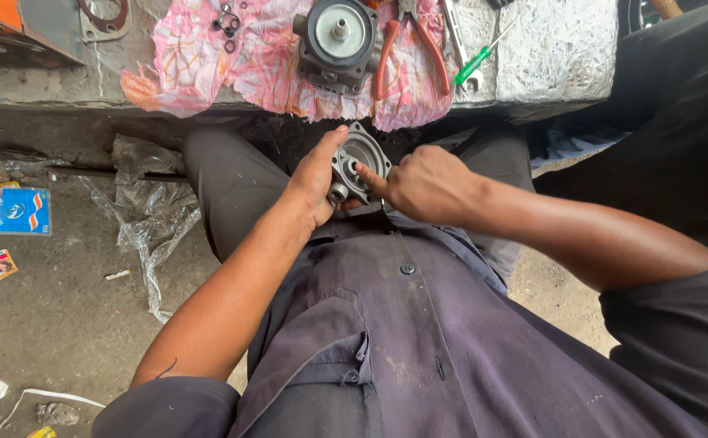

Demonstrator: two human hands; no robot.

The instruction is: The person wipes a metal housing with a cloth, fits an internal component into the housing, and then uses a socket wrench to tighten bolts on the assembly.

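Resting above the lap, a grey cast-metal cover plate with a round central recess [359,166] is held upright in the left hand [315,178]; thumb extended along the upper edge, fingers wrapped behind, palm against the plate's left side; the right hand [428,183] is loosely curled, nothing held, index fingertip pressed into the recess; both forearms are angled inward; just beyond, a round grey metal housing [337,40] and orange-handled pliers [411,49] are laid on pink patterned cloth [200,65].
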